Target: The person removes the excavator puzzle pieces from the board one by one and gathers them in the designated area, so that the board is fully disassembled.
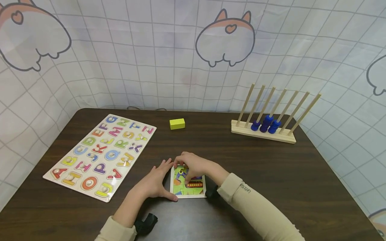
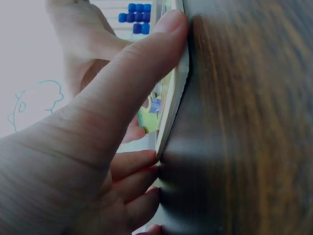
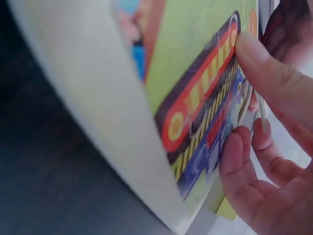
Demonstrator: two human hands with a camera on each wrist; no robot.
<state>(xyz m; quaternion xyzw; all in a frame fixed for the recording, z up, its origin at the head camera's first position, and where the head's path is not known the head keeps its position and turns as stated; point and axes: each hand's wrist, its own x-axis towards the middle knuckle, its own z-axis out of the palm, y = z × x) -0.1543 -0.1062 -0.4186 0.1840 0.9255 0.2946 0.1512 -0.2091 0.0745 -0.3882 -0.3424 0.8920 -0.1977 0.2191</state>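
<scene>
A small framed jigsaw puzzle (image 1: 188, 191) with a digger picture lies on the table. My left hand (image 1: 154, 182) is at its left side, fingers spread, the thumb against the lower left corner and fingertips by the upper left edge. Over the upper left of the puzzle is my right hand (image 1: 197, 166), with fingers curled. In the right wrist view, its fingers hold a thin piece (image 3: 262, 110) seen edge-on. The left wrist view shows a green puzzle piece (image 2: 148, 122) tilted at the right fingertips. The right hand hides part of the picture.
A letter board (image 1: 104, 155) lies at the left. Behind the puzzle sits a yellow block (image 1: 177, 124). A wooden rack (image 1: 262, 134) with upright rods and several blue beads stands at the back right. Dark bands are at both wrists.
</scene>
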